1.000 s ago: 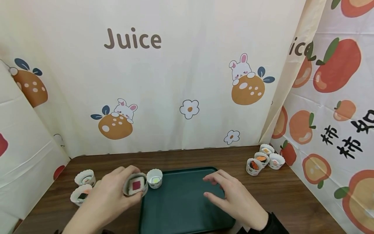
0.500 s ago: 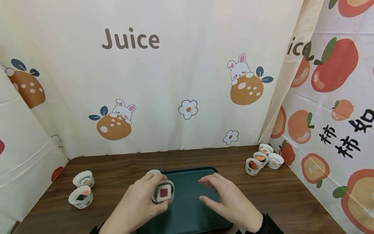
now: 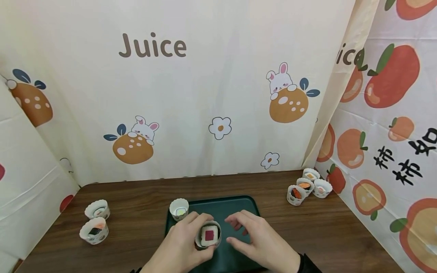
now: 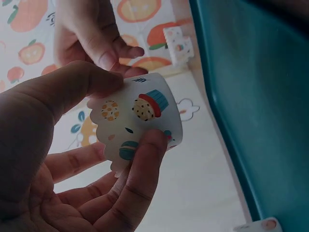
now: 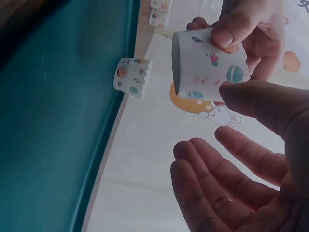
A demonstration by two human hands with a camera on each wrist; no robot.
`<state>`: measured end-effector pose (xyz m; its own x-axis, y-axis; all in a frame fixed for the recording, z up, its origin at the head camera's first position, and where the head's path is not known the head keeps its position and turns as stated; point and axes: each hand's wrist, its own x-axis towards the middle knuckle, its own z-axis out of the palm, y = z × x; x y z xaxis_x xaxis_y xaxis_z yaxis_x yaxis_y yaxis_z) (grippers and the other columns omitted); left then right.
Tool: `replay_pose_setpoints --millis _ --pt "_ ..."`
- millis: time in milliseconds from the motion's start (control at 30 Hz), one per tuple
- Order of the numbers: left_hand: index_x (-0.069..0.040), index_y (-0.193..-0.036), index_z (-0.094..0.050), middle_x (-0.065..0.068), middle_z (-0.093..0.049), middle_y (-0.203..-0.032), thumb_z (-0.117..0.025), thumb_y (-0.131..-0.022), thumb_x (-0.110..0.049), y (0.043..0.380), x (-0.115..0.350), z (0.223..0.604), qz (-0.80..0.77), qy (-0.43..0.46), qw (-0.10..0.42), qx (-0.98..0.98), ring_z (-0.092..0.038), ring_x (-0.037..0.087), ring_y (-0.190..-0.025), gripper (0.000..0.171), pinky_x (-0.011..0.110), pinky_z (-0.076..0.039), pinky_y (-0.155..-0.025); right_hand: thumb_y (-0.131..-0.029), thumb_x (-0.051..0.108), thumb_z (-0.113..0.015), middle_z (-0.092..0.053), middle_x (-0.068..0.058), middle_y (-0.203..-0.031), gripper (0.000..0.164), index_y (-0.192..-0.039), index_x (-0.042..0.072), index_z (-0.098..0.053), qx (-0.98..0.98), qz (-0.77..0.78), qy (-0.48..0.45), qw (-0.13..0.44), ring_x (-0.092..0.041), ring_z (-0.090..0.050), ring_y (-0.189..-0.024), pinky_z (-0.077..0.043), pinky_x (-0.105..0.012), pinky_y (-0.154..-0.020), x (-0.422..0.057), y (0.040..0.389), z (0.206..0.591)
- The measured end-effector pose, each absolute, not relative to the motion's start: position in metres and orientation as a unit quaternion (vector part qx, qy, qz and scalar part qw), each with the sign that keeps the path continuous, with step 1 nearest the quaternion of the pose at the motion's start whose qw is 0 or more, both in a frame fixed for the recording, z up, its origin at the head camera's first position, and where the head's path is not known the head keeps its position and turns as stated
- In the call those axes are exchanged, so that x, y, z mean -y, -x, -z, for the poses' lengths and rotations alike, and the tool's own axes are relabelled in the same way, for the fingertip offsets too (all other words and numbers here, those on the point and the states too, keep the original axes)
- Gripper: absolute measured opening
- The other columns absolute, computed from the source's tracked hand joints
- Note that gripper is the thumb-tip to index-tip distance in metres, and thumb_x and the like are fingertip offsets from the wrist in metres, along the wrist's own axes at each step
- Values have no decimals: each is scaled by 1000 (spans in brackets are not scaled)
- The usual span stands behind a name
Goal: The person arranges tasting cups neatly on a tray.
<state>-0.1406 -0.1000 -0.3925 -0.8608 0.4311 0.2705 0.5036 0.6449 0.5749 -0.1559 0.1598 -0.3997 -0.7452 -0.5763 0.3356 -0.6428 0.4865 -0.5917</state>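
My left hand (image 3: pixel 186 240) grips a white paper baking cup (image 4: pixel 145 104) by its sides, with cupcake pictures on its wall and a scalloped rim. Inside sits a square white sushi piece (image 3: pixel 209 236) with a dark red centre. The cup is held above the dark green tray (image 3: pixel 222 206). Just to its right is my right hand (image 3: pixel 256 237), its fingers loosely bent with nothing in them. In the right wrist view its thumb overlaps the cup's rim. A similar cup (image 3: pixel 179 218), with something pale green in it, stands at the tray's back left corner.
Two more filled cups, a nearer one (image 3: pixel 91 239) and one behind it (image 3: pixel 106 211), stand at the left of the wooden table (image 3: pixel 136 197). Several others, including one with a red-orange topping (image 3: pixel 293 201), cluster at the back right. Printed curtains (image 3: pixel 191 94) enclose the table.
My left hand has carried the cup from the tray's left side rightward and nearer over the tray. My right hand has shifted slightly left and nearer, closing the gap between the hands.
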Motion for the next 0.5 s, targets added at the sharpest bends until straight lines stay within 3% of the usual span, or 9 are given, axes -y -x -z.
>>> replay_pose_setpoints --millis 400,500 --pt "-14 -133 -63 0 -68 -119 -89 -88 -31 144 92 400 357 271 11 894 -60 0 -92 55 20 -60 -79 -103 31 -75 -74 -1 -118 34 -132 15 -66 832 -419 -364 -11 -3 -71 -101 -63 -22 -83 -154 154 402" --pt "-13 -132 -63 0 -68 -120 -89 -88 -30 144 91 402 352 278 25 894 -61 1 -93 54 21 -60 -79 -102 31 -76 -74 -1 -120 37 -133 14 -66 829 -424 -364 -16 -3 -71 -103 -63 -22 -84 -152 155 403"
